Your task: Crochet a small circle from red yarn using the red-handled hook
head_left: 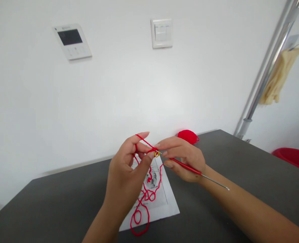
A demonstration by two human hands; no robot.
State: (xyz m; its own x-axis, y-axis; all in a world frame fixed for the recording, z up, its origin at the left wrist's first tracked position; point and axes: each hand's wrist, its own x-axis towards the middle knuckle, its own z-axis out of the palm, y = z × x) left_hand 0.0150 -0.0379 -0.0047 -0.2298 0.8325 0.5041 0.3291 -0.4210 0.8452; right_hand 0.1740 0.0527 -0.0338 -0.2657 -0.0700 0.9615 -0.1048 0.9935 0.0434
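Observation:
My left hand [129, 167] is raised above the table with red yarn [145, 194] looped over its forefinger, and its thumb and fingers pinch the yarn at a small knot beside a yellow ring [156, 154]. My right hand [184, 158] grips a crochet hook [202, 174] with a red handle and a metal shaft, its tip at the knot. Loose yarn hangs down and curls on a printed paper sheet [164, 199]. A red yarn ball [188, 135] lies behind my right hand.
The dark grey table [240, 162] stands against a white wall with a light switch [161, 33] and an intercom panel [72, 41]. A metal pole [265, 71] with beige cloth [278, 77] rises at the right. A red tub's rim [293, 157] shows far right.

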